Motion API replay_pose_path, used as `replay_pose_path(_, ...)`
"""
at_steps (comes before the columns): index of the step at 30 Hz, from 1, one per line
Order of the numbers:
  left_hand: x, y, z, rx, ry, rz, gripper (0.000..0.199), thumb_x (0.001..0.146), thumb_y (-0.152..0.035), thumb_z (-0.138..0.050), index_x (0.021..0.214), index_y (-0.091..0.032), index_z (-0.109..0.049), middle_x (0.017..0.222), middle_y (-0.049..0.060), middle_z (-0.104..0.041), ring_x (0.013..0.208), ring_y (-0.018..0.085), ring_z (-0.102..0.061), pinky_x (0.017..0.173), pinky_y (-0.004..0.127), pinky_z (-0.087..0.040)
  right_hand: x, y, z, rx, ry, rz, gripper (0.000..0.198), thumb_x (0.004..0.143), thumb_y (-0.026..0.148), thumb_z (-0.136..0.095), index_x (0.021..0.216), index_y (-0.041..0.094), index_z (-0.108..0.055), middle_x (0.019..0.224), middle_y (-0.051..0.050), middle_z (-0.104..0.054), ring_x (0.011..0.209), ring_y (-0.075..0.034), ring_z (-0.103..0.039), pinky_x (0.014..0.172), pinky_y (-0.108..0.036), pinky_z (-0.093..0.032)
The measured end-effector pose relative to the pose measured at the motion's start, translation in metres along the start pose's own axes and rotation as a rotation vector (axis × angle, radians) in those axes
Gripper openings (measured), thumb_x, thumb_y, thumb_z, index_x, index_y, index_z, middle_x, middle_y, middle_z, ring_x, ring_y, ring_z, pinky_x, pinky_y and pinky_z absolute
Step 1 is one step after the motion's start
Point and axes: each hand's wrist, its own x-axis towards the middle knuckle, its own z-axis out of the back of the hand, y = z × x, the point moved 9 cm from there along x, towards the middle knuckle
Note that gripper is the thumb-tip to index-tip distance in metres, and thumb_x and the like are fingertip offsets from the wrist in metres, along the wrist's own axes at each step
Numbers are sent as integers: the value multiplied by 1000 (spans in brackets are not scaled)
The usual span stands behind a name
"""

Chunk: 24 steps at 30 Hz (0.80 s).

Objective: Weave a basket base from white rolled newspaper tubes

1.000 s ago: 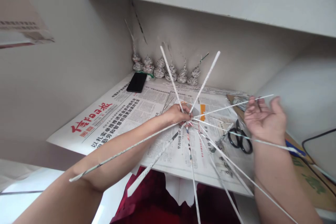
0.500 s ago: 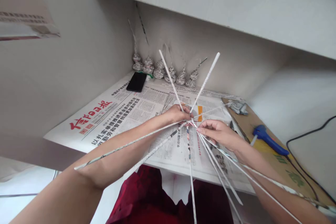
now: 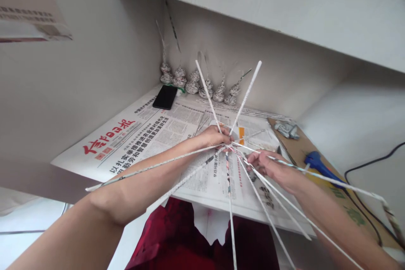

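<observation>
Several thin rolled-newspaper sticks (image 3: 152, 163) fan out from a small crossing (image 3: 230, 147) in front of me, held above the newspaper. My left hand (image 3: 217, 136) pinches the sticks beside the crossing, its thumb and fingers closed. Two white sticks (image 3: 249, 88) rise from there in a V, and others point down toward my lap. To the right of the crossing, my right hand (image 3: 268, 166) has its fingers curled round a paper stick. One long stick (image 3: 329, 179) passes over the back of that hand and bends down at its far right end.
Several woven paper gourds (image 3: 192, 84) stand along the back wall near a black phone (image 3: 165, 97). Newspaper (image 3: 139, 143) covers the tabletop. A blue glue gun (image 3: 319, 166) with a cord and crumpled paper (image 3: 286, 129) lie on cardboard (image 3: 357, 206) at right. A panel (image 3: 253, 4) overhangs above.
My right hand has moved slightly right, away from the crossing. A long stick on the right has swung up and now lies over that hand. My left hand has kept its hold.
</observation>
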Motion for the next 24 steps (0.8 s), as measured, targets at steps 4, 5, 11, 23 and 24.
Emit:
replay_pose_path(4,-4,1,-3,12,5,35,16,60,3,-63,66,-11,-62,54,2,-65,43,12,-59,45,22,-47,-13,-22,-5,210,13,-180,72,80,81,-35,80,19,-71,83,-10,-70,74,-20,-66,63,-29,-53)
replay_pose_path(5,-5,2,-5,12,9,53,16,61,3,-63,68,-12,-62,54,1,-65,44,13,-60,45,22,-47,-17,-25,-6,244,5,-211,76,80,83,-31,81,19,-71,85,-11,-71,75,-21,-66,63,-30,-53)
replay_pose_path(11,-13,-3,-11,12,41,90,16,65,4,-63,72,-11,-61,52,0,-63,44,13,-61,45,21,-48,-44,-7,-19,174,31,-226,85,85,79,-16,109,19,-72,127,-14,-65,126,-29,-54,109,-44,-40)
replay_pose_path(23,-7,1,-9,105,49,29,14,61,1,-66,68,-12,-64,52,-1,-61,47,12,-59,51,23,-50,-61,76,-17,-673,-230,198,37,90,48,-55,117,27,-69,121,-6,-70,110,-27,-65,99,-42,-49)
replay_pose_path(24,-8,1,-9,114,53,25,14,61,1,-66,68,-12,-65,52,-1,-61,46,11,-58,51,23,-50,-54,78,-15,-739,-274,243,34,89,46,-56,114,27,-71,119,-5,-71,108,-26,-65,98,-42,-49)
